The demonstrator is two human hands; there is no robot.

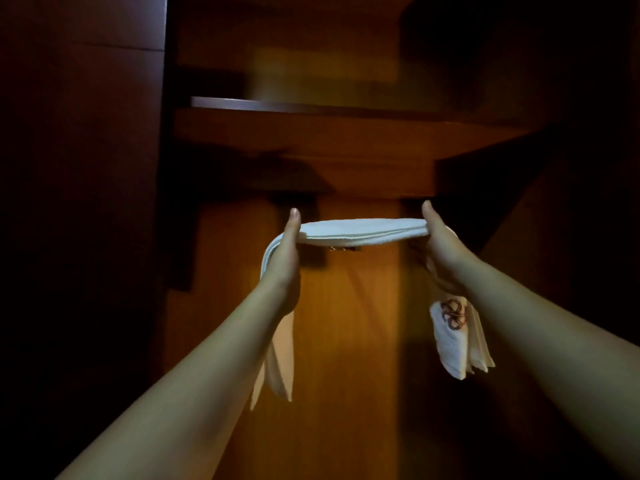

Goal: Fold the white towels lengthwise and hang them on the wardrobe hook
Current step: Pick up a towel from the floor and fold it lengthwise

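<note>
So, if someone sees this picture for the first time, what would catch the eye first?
Most likely the white towel, folded into a long strip and stretched level between the left hand and the right hand at the middle of the view, its two ends hanging down past the wrists. Next, the brown embroidered emblem on the right hanging end. Behind, the warm-lit wooden wardrobe panel glows under a dark shelf.

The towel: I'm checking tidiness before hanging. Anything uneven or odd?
Nothing odd. The folded towel spans flat between left hand and right hand; its ends droop to different lengths, the right showing an embroidered emblem.
</note>
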